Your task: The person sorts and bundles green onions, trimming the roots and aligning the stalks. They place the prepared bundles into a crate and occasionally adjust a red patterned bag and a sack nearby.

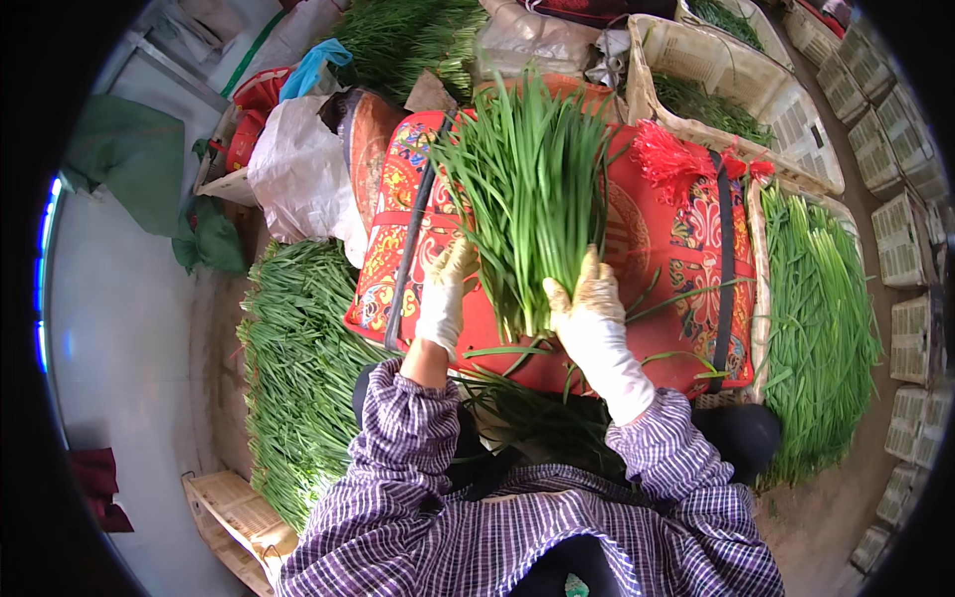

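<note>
A thick bunch of long flat green leaves, seemingly garlic chives (541,194), lies on a red patterned cushion-like bundle (642,298). Its pale stem ends point towards me and its tips point away. My left hand (448,287), in a stained white glove, is at the bunch's lower left edge, thumb and fingers apart. Gloved the same way, my right hand (586,302) touches the lower right of the bunch, with leaves between thumb and forefinger. Whether it grips them is hidden. Loose leaves (515,351) lie below the stem ends.
Piled green leaves (306,373) stand at my left, and a crate of leaves (817,328) at my right. Behind are a large plastic crate (739,97), a white sack (306,164) and more greens (410,37). Stacked crates (899,239) line the far right.
</note>
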{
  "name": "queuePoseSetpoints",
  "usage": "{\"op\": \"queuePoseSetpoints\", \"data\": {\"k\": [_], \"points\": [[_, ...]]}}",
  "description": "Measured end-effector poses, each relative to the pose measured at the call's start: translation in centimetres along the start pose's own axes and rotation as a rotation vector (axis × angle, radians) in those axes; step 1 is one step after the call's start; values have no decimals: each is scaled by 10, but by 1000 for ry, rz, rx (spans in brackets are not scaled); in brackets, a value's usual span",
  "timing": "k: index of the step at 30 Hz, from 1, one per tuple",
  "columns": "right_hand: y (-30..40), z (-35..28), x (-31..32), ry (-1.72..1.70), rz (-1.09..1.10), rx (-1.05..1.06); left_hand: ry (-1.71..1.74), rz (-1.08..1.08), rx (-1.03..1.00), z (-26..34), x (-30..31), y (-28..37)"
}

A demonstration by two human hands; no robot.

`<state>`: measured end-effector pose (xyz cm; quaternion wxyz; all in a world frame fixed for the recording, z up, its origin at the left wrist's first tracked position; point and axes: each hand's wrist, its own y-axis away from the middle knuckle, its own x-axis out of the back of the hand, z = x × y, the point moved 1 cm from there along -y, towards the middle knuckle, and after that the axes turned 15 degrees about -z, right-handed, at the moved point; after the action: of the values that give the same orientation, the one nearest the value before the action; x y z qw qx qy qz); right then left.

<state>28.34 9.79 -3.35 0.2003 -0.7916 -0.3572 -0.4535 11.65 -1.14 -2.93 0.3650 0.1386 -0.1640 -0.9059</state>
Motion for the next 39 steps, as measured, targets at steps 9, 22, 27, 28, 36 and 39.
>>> {"op": "queuePoseSetpoints", "data": {"k": [9,22,27,28,36,39], "points": [[-7,1,17,-158,-370,89,-1121,-162,-683,6,-53,-28],[-37,131,31,332,-279,275,-1252,-79,-667,15,-73,-17],[-13,99,45,106,-258,359,-915,402,-786,29,-16,5],[-8,105,39,-40,-293,289,-810,397,-663,19,1,8],[11,87,9,-855,34,-4,-685,168,-112,-48,42,18],[9,86,5,-1167,132,-102,-676,136,-39,-50,33,-1]]}}
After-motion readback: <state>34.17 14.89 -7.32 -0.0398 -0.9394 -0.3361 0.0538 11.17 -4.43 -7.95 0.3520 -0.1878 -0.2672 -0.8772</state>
